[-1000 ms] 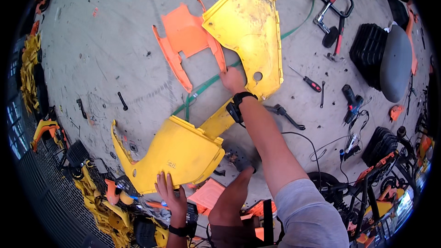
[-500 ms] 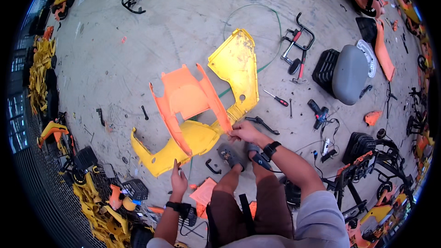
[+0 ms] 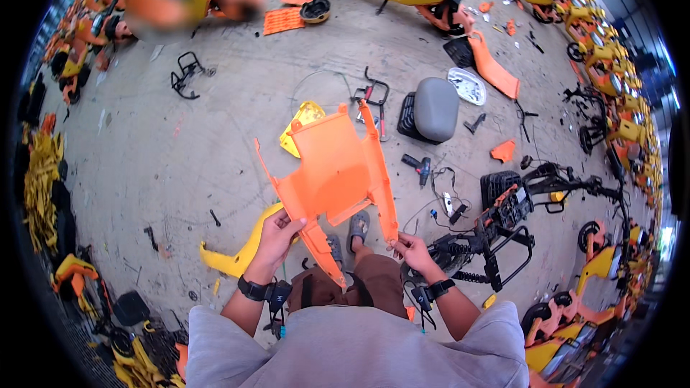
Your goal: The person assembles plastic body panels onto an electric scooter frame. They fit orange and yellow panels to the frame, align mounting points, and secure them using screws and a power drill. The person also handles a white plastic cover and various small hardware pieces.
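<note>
While both hands hold it up before the person's chest, the orange panel (image 3: 332, 165) stands tilted above the floor (image 3: 194, 151). The left hand (image 3: 277, 233) grips its lower left edge, fingers curled around it; the right hand (image 3: 411, 248) pinches the tip of its right prong. Below lies a yellow panel (image 3: 237, 251), partly hidden. A grey seat (image 3: 435, 108) lies well beyond.

Open concrete floor (image 3: 194, 151) is lying free toward its left edge. Toward the right edge, a grey seat (image 3: 435, 108), cordless drill (image 3: 419, 167) and black frame (image 3: 496, 241) are crowding passage.
</note>
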The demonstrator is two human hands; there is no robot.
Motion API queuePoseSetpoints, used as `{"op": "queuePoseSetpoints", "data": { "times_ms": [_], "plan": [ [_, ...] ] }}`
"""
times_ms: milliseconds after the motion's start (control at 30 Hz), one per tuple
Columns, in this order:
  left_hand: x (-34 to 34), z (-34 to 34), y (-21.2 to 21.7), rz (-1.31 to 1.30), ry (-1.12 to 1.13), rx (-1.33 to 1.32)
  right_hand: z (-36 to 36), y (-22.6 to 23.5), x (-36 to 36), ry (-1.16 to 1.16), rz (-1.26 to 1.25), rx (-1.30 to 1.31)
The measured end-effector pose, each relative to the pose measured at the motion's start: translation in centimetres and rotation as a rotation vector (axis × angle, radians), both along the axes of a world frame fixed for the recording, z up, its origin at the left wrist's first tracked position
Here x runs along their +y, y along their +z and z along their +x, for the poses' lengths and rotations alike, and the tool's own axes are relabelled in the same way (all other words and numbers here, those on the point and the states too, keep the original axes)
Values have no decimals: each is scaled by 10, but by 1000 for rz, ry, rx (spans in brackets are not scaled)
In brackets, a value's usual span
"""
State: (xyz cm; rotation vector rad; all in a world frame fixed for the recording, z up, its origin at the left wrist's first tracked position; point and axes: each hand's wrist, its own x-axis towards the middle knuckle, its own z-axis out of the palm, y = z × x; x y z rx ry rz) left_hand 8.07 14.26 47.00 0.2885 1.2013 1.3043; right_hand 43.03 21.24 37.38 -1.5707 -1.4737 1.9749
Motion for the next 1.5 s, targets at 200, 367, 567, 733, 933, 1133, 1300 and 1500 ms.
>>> {"op": "queuePoseSetpoints", "data": {
  "times_ms": [200,367,567,733,933,1133,1300,1500],
  "plan": [
    [28,66,24,129,-119,73,80,24,-72,-717,143,-59],
    [42,114,18,262,-394,392,160,45,-181,-1048,111,1],
    [41,219,57,805,-627,414,180,136,-266,-1140,-5,519],
    [13,307,77,860,-860,363,181,185,-289,-1149,197,918],
    [-19,394,99,231,-978,-73,210,160,-322,-1103,95,743],
    [-27,462,57,93,-864,-342,212,136,-308,-829,-49,696],
    [-30,481,34,67,-794,-289,208,133,-265,-1317,-160,1047],
    [-28,474,11,-100,-900,-244,209,91,-235,-1713,-107,1177]
  ]
}}
